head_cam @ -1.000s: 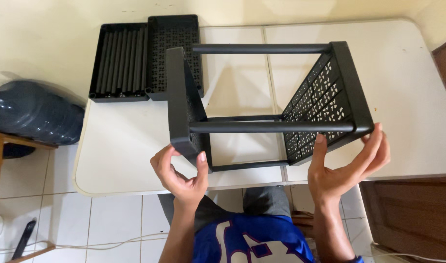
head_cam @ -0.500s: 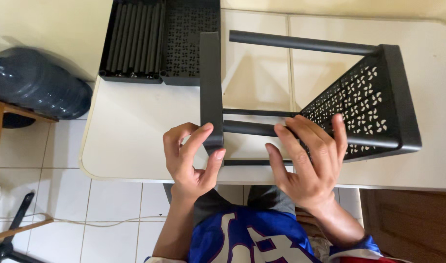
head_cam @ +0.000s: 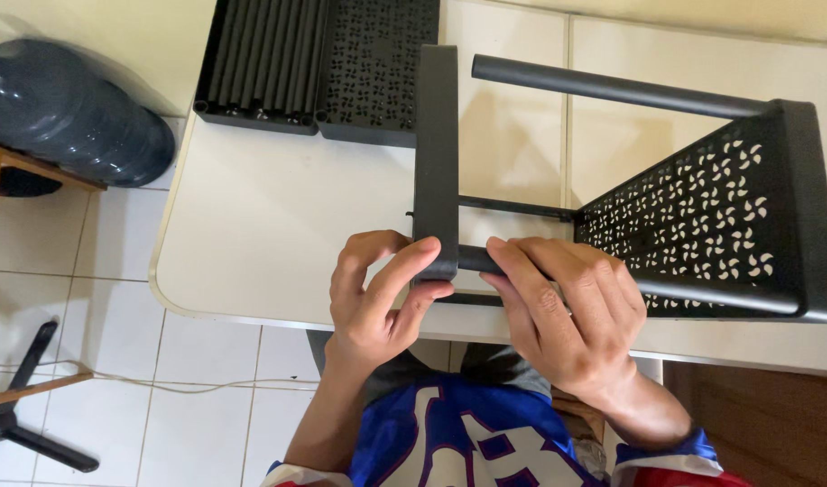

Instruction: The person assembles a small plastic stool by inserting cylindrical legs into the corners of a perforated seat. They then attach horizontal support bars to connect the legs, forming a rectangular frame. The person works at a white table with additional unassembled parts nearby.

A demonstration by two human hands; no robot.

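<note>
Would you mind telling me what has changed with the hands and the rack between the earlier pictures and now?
The right hand let go of the perforated shelf panel at the rack's right end and moved left to grasp the near pole beside the left panel. The left hand stayed gripping that panel's near corner. The spare trays on the white table lie as before.

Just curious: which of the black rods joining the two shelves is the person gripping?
The nearest rod, closest to the table's front edge; the right hand wraps its end. The others stand untouched.
</note>
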